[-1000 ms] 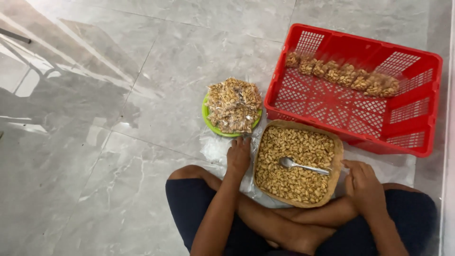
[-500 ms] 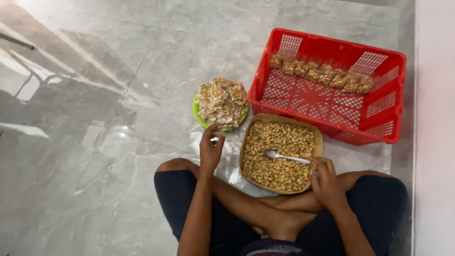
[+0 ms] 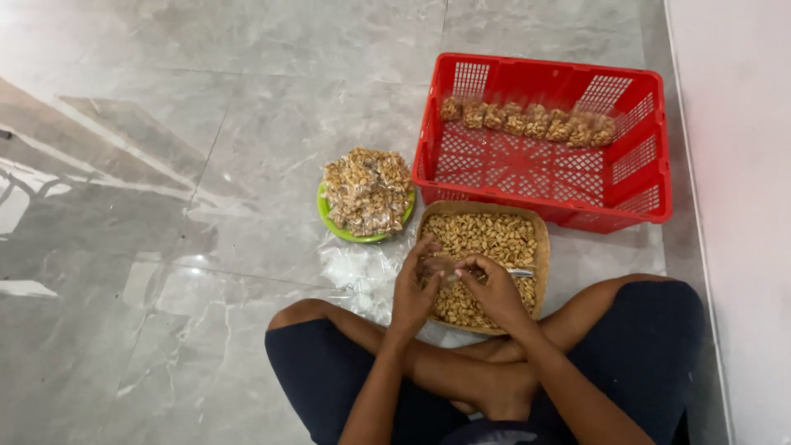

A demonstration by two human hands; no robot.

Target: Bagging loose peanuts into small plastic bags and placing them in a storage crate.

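Head view, posture: we see a person seated cross-legged on the grey tiled floor (image 3: pixel 165 165), everything set within arm's reach.
Left hand (image 3: pixel 412 288): over the near edge of the woven tray (image 3: pixel 540 239); fingers pinched together on a small clear bag (image 3: pixel 437 268), as far as we can judge, likely to hold its mouth steady.
Right hand (image 3: pixel 494 288): just beside the left, fingers closed around the spoon (image 3: pixel 519 271), whose handle sticks out to the right.
Nuts (image 3: pixel 486 235): loose, filling the tray, directly under both hands so spills fall back in.
Green plate (image 3: pixel 329 218): left of the tray, heaped with filled packets (image 3: pixel 367 189).
Red basket (image 3: pixel 651 165): beyond the tray, a row of packets along its far wall.
Clear plastic sheets (image 3: pixel 354 272): on the floor beside the left hand, handy.
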